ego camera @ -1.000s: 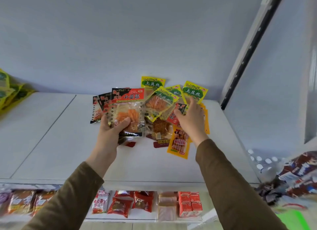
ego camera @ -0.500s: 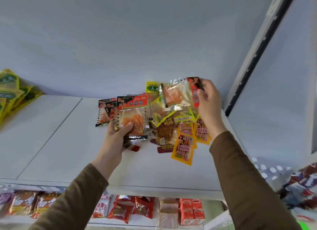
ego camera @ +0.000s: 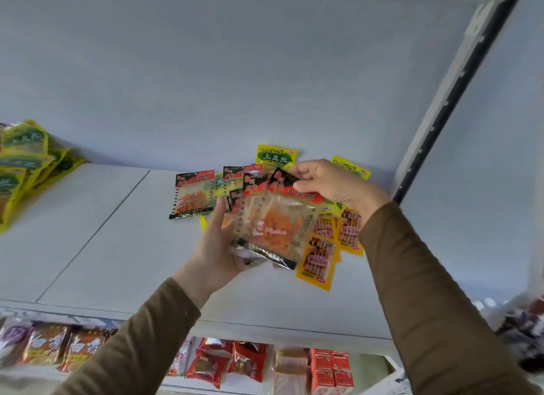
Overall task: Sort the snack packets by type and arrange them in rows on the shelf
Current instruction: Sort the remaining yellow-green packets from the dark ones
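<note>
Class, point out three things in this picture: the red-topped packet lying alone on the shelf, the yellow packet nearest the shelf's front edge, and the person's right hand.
red-topped packet (ego camera: 192,196): head view, clear window.
yellow packet (ego camera: 316,262): head view, printed middle.
right hand (ego camera: 335,184): head view, back of hand.

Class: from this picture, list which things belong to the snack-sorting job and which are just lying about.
Job:
left hand and right hand holding red-topped packets
orange packets
green-yellow packets
shelf

Lying about:
goods on the lower shelf
shelf upright
</note>
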### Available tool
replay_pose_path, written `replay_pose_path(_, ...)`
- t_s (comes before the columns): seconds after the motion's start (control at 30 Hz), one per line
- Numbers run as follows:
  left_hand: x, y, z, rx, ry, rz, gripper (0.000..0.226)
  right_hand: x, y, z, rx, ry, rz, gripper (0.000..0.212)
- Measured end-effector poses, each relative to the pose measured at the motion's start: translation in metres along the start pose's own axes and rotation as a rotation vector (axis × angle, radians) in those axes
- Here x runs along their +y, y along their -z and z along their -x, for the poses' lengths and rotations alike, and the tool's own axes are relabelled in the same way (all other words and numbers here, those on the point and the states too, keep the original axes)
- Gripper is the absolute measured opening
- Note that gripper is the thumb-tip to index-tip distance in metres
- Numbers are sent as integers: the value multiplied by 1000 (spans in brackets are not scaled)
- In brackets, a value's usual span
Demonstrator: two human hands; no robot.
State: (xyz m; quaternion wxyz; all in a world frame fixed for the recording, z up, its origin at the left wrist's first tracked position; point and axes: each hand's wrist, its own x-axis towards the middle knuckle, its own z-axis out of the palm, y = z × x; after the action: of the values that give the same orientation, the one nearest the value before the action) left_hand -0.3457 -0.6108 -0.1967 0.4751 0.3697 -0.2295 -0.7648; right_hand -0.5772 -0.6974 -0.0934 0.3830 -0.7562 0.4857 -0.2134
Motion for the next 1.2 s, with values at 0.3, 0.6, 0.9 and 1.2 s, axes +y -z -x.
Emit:
replay_pose_path(0.3, -11, -13, 9, 102, 38, -226, 97, 15, -40, -31, 64, 51, -55, 20)
replay_pose_path(0.6, 22, 32, 32, 190, -189, -201, 67, 15, -74, -58, 377, -38, -166, 17)
replay_pose_path(0.9, 89, 116, 37, 257, -275, -84, 69, -8, -127, -102, 380, -235, 693, 110)
replay_pose_path(1.2, 133, 174, 39, 144, -244, -158, 67, -20, -143, -122, 392, -477, 644, 142)
